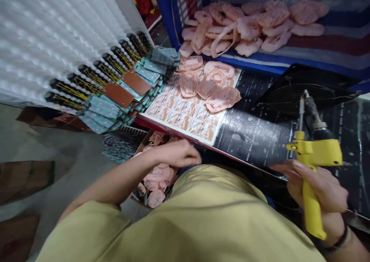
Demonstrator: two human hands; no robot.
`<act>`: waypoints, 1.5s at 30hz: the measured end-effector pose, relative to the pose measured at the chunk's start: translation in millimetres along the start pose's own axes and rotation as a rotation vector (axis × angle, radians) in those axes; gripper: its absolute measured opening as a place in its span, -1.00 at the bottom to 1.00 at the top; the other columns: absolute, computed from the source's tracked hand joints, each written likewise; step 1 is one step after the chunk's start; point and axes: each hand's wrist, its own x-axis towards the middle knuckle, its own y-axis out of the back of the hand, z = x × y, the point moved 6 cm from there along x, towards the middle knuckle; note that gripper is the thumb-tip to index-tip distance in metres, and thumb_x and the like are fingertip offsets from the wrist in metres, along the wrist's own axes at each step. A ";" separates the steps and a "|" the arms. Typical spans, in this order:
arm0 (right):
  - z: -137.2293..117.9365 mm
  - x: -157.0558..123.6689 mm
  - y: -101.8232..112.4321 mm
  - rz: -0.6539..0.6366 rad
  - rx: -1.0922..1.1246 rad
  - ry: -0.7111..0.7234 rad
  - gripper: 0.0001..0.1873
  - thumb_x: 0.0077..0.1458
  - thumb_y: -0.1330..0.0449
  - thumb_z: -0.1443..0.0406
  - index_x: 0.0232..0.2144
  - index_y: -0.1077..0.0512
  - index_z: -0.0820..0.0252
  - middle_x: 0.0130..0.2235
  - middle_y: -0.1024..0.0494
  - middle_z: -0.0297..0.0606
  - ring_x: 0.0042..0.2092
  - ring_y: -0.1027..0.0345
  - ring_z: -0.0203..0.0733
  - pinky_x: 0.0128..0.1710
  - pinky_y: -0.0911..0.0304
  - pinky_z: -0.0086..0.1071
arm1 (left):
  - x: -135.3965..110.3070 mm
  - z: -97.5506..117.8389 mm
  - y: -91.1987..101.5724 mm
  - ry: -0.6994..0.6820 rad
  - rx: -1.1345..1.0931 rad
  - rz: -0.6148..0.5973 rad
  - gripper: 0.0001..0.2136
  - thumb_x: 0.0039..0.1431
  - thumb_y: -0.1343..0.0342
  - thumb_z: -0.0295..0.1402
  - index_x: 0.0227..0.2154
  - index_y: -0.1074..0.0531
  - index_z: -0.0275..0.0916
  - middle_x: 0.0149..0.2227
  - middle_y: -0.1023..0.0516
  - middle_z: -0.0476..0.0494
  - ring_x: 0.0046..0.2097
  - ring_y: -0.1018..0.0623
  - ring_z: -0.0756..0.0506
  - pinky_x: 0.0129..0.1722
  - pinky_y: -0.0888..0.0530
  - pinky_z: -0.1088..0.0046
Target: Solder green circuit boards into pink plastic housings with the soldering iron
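In my right hand [320, 188] I hold a yellow soldering gun [325, 152] by its handle, its metal tip pointing up and away over the table. Some fingers of that hand stretch to the left and are blurred. My left hand [180, 153] is loosely curled near the table's front edge, with nothing visible in it. Below it stands a box with pink plastic parts [157, 177]. Ahead of it, several pink plastic shells [222, 99] lie on a printed sheet [193, 119] on the table.
Stacked green circuit boards [105, 108] with yellow wires and black round parts line the left, beside white ridged material [58, 31]. A striped blue-edged bin [341, 42] at the back holds more pink shells [248, 27]. A black fan [297, 90] lies on the black tabletop [251, 135].
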 end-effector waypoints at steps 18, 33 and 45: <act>-16.1 37.5 -44.1 -0.190 0.266 0.252 -0.63 0.08 -0.39 0.26 -0.07 -0.43 0.17 -0.10 -0.62 -0.15 0.01 -0.51 -0.06 0.17 -0.37 -0.05 | 81.2 38.0 71.0 -0.113 0.444 0.460 -0.44 0.33 -0.01 -0.06 0.32 -0.18 -0.13 0.44 0.03 -0.32 0.45 -0.01 -0.32 0.36 -0.07 -0.11; -8.3 29.2 -46.9 0.032 0.051 0.233 -0.79 0.15 -0.29 0.44 -0.15 -0.46 0.16 -0.27 -0.62 -0.29 -0.29 -0.50 -0.35 -0.27 -0.34 -0.51 | 154.1 -33.6 198.0 0.203 0.924 0.417 -0.50 0.35 0.14 -0.50 0.32 -0.20 -0.13 0.11 -0.49 -0.33 0.22 -0.38 -0.32 0.15 -0.32 0.06; -4.2 20.8 -47.2 0.023 0.075 0.219 -0.82 0.16 -0.27 0.43 -0.17 -0.51 0.13 -0.44 -0.53 -0.38 -0.47 -0.34 -0.40 -0.36 -0.26 -0.52 | 99.0 -54.4 161.4 0.093 -0.365 0.993 -0.19 0.16 -0.10 -0.44 0.42 0.16 -0.28 -0.07 -0.56 -0.23 -0.18 -0.59 -0.08 -0.15 -0.56 0.39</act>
